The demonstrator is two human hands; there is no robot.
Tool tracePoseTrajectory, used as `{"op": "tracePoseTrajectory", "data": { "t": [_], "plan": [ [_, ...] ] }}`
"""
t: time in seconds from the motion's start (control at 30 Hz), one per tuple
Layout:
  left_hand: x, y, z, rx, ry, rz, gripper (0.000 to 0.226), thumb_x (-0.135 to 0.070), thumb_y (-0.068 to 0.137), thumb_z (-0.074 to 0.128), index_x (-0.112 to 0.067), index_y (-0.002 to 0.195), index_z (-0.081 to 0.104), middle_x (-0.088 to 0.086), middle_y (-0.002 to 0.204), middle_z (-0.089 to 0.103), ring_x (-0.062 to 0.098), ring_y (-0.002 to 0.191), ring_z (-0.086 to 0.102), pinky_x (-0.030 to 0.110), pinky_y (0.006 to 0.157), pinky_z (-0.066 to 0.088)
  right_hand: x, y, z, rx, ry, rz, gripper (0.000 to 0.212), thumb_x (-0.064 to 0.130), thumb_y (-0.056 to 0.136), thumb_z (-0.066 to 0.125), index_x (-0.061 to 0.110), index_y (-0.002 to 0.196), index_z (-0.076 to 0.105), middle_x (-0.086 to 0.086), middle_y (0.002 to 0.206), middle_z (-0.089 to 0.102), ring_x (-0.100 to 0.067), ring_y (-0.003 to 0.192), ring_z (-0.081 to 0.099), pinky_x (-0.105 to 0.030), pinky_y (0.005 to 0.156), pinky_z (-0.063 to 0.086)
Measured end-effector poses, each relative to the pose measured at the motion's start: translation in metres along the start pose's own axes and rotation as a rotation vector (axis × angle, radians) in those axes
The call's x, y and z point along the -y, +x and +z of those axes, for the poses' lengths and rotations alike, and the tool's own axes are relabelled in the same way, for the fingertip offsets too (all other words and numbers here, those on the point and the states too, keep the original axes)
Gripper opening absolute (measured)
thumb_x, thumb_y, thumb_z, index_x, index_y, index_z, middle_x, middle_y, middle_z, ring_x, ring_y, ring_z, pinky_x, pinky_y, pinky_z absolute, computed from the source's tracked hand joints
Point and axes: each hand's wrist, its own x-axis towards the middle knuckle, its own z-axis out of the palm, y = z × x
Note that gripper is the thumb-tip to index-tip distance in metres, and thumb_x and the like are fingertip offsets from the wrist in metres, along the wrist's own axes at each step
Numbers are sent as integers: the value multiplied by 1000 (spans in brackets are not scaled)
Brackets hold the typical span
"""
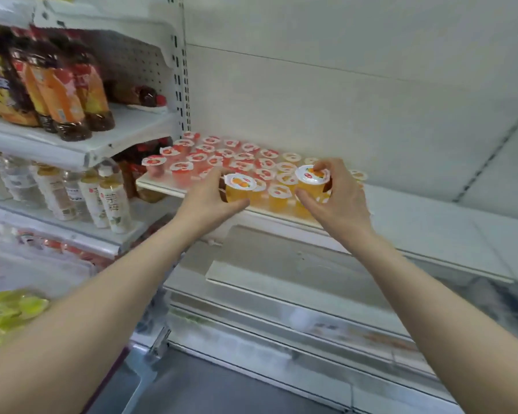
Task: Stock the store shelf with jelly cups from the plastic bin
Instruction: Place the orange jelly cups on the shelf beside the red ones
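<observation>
Because stocked cups (243,157) crowd the shelf (162,186) to its front edge, left grip (210,200) curls round one orange cup (238,189) and right grip (338,201) pinches a second cup (310,178) above them, seemingly seeking gaps.

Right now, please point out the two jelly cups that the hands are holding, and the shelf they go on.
left jelly cup (240,181): head view, on its foil lid.
right jelly cup (311,174): head view, on its foil lid.
shelf (162,186): head view, on its bare front left edge.
</observation>
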Motion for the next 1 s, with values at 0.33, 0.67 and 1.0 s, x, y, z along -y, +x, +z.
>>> {"op": "tracePoseTrajectory", "data": {
  "t": [0.33,0.67,1.0],
  "plan": [
    [-92,42,132,31,-18,39,58,-45,72,76,-32,123,50,-20,93,58,-1,75,59,22,66,45,-157,10,-107,-14,-93,240,36,36,78,72,31,104,48,7,102,62,-15,83,60,-33,74,47],
    [-117,82,186,-36,48,-22,64,-47,77,74,-27,132,48,-10,106,60,3,79,61,28,68,49,-267,60,-90,185,-92,282,34,31,79,69,23,106,51,-1,106,58,-20,97,55,-32,77,41],
    [-124,104,194,-114,95,-98,63,-61,71,73,-31,122,52,-20,89,57,0,77,58,22,62,45,-301,95,-49,312,-80,254,37,25,78,72,18,109,53,1,100,51,-18,91,50,-28,72,32]
  ]
}}
